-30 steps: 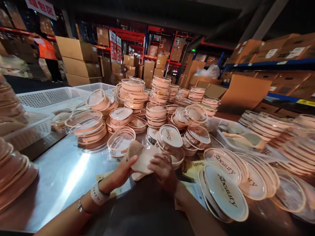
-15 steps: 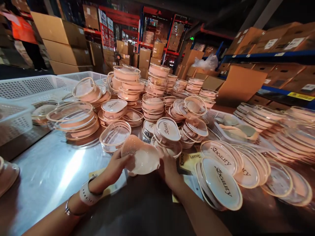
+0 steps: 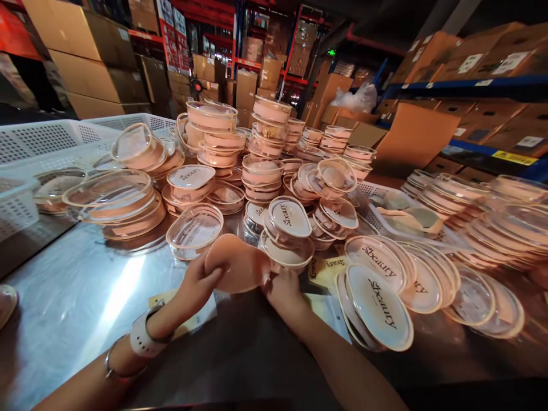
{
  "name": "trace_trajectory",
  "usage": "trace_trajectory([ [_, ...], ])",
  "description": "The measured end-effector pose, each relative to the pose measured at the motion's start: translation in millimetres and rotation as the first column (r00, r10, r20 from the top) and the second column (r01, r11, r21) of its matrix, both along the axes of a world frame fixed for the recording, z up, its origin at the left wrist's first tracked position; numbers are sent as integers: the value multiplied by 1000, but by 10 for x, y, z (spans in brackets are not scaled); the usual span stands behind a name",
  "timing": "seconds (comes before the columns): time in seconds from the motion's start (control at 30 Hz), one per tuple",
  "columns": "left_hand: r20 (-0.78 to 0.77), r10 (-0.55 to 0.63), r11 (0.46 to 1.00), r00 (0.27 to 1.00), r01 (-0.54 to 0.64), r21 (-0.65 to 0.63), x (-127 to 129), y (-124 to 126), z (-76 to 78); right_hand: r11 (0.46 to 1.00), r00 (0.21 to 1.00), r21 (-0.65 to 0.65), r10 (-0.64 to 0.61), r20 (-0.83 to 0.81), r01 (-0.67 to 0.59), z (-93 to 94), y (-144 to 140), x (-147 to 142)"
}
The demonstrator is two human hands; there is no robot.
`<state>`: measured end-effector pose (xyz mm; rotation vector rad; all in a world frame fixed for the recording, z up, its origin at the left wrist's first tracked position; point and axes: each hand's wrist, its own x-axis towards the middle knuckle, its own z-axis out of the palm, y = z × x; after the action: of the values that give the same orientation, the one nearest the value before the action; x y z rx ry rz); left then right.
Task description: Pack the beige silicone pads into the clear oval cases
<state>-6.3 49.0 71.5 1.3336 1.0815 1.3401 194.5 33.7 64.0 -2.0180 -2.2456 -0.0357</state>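
Observation:
A peach-coloured silicone bra cup (image 3: 236,267) is held up over the near part of the metal table. My left hand (image 3: 197,286) is closed on its left edge, thumb across the face. At the right edge, the fingers of my right hand (image 3: 283,292) are pinched together against the cup. Just behind it stand an oval clear case (image 3: 195,231) with a paper insert and a stack topped by a white "beauty" lid (image 3: 289,217). Under my left wrist lies a yellowish card packet (image 3: 182,328), partly hidden. More lidded cases (image 3: 377,305) lean to the right of my right hand.
Several stacks of filled clear cases (image 3: 212,120) rise across the back of the metal table (image 3: 85,285). White perforated baskets (image 3: 38,142) stand at left, and a white tray with loose cups (image 3: 363,211) at right. Cartons (image 3: 85,51) and a person in orange (image 3: 17,34) are behind.
The cup has turned from its pale glossy side to its smooth peach side, still between both hands. The camera view has shifted slightly.

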Motion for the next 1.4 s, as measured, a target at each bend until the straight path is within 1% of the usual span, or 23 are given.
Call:
trace_trajectory([
  [0.07,-215,21,968,976,33,248,-33,-5,3,998,999,-60,-31,-11,30,-22,43,-31],
  [0.13,-351,92,885,932,85,457,-88,-12,-3,995,998,-87,-41,-38,37,-43,91,-57],
  [0.2,-408,149,791,901,139,596,-163,-18,-11,996,998,-89,-30,-57,25,-60,124,-72],
  [0.27,-449,165,728,878,198,656,-241,-20,-14,997,998,-74,-20,-57,16,-74,136,-76],
  [0.3,-465,164,724,870,214,656,-272,-16,-12,998,999,-68,-19,-51,15,-80,137,-73],
  [0.33,-465,172,737,868,200,646,-292,-9,-10,998,999,-61,-22,-46,19,-86,138,-68],
  [0.37,-448,189,764,874,156,626,-299,2,-7,998,999,-58,-22,-47,20,-93,141,-60],
  [0.43,-374,244,832,895,5,554,-268,41,-10,998,996,-66,13,-86,-18,-110,158,-39],
  [0.5,-299,267,894,916,-120,432,-186,96,-34,990,980,-91,90,-176,-107,-133,182,-21],
  [0.53,-270,249,922,930,-143,359,-134,127,-58,984,965,-101,119,-235,-146,-146,193,-17],
  [0.6,-227,152,974,962,-107,199,-30,187,-124,980,935,-103,128,-331,-170,-171,202,-23],
  [0.7,-181,4,999,983,3,39,77,251,-233,987,900,-68,104,-423,-147,-197,181,-55],
  [0.8,-157,-84,996,984,86,6,88,270,-272,987,835,-43,110,-539,-157,-210,157,-74],
  [0.87,-119,-70,997,990,73,18,43,269,-231,992,779,-2,99,-619,-128,-217,165,-66],
  [0.9,-93,-23,999,995,27,38,9,268,-194,995,744,22,89,-662,-100,-220,178,-55],
  [0.97,-30,132,988,991,-129,89,-74,273,-101,997,646,59,72,-760,-41,-223,221,-16],
  [1.03,28,299,945,954,-300,127,-160,287,-11,997,532,81,62,-844,13,-212,275,37],
  [1.1,75,425,886,902,-431,168,-233,304,51,994,419,96,63,-906,58,-181,317,91],
  [1.17,117,484,839,867,-498,218,-280,308,73,994,287,85,62,-956,70,-133,322,121],
  [1.2,127,496,823,859,-512,246,-290,300,70,997,219,57,46,-975,44,-108,306,120],
  [1.27,93,510,800,855,-511,313,-284,257,41,997,128,-3,6,-992,-72,-70,239,80],
  [1.3,54,512,795,857,-497,348,-267,223,17,990,124,-14,4,-992,-143,-64,194,42],
  [1.4,-49,494,806,868,-436,401,-162,96,-63,959,192,12,69,-979,-284,-104,68,-99],
])
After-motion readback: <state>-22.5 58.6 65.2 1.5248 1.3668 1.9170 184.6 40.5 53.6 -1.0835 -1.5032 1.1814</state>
